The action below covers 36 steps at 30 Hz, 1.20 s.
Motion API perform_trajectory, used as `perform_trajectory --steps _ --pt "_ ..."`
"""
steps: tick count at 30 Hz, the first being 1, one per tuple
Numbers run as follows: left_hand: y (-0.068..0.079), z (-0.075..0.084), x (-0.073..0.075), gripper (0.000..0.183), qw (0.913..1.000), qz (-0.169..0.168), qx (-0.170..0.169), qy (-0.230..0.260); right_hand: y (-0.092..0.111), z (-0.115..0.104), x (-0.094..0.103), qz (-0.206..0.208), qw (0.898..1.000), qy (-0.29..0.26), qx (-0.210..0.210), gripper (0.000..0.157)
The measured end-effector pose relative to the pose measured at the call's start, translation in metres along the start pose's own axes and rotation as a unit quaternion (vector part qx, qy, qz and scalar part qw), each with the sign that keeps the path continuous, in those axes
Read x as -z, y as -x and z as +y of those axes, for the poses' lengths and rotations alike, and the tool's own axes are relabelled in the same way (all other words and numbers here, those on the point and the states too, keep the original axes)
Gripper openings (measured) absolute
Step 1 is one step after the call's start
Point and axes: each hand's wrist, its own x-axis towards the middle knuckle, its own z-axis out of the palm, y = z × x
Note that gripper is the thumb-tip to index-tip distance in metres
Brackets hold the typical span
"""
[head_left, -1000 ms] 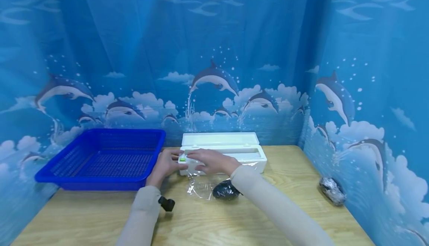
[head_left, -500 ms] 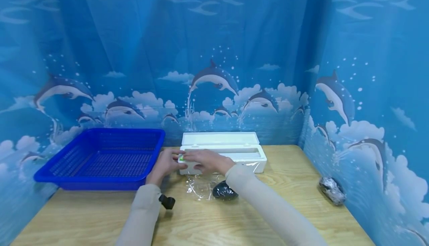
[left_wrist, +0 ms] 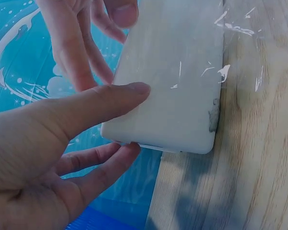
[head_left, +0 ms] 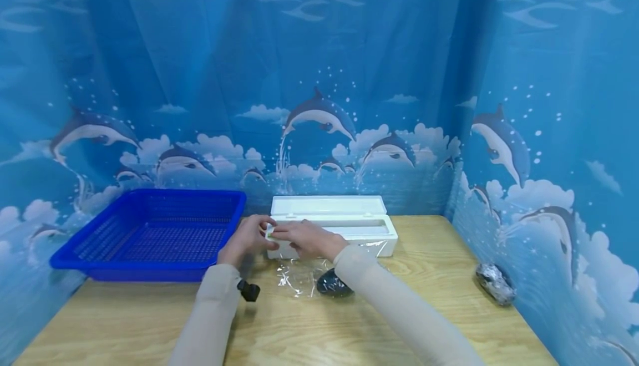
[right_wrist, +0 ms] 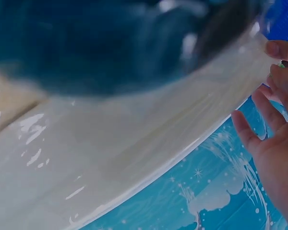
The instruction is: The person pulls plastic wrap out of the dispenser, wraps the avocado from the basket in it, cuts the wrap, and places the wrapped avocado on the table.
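A long white box (head_left: 386, 249), like a cling film dispenser, stands with its lid (head_left: 326, 205) raised. Clear film (head_left: 294, 280) hangs from its front onto the table. My left hand (head_left: 244, 239) grips the box's left end, thumb (left_wrist: 129, 91) on the front face and fingers (left_wrist: 120, 160) at the end face. Straight fingers of my right hand (head_left: 312, 239) touch a small green piece (head_left: 270, 234) at the box's top left corner, partly hidden by them. On the film lies a dark glossy oval object (head_left: 331, 284), partly behind my right sleeve; its kind does not show.
A blue plastic basket (head_left: 150, 275) stands left of the box, close to my left hand. At the table's right edge lies a shiny, film-wrapped lump (head_left: 495, 284). A dolphin-print curtain (head_left: 319, 50) borders the wooden table (head_left: 279, 333) behind and to the right.
My right fingers have moved slightly left onto the green piece, which showed more openly before. My left fingers have risen slightly at the box's end. The box stays in place.
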Motion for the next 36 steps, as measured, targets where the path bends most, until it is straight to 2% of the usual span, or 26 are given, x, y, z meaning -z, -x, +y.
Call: perform_trajectory --steps 10,17,24,32,36 --pt "-0.002 -0.001 0.001 0.054 0.9998 0.014 -0.007 -0.011 0.008 0.003 0.003 -0.002 1.0 0.017 -0.019 0.07" --pt "-0.002 0.001 0.0 0.053 0.9999 0.014 0.001 -0.004 0.014 0.007 0.003 -0.018 0.999 0.0 -0.04 0.073" --pt "-0.001 -0.004 0.0 0.053 0.9998 0.014 -0.001 -0.01 0.006 0.002 0.001 -0.013 0.999 -0.004 -0.039 0.074" --pt "-0.002 -0.003 0.0 0.054 0.9998 0.012 -0.001 -0.013 0.003 -0.005 0.001 -0.009 0.997 0.059 -0.051 0.077" --pt "-0.003 -0.001 0.0 0.054 0.9998 0.017 0.0 -0.012 0.004 -0.005 0.004 -0.007 0.996 0.073 -0.054 0.077"
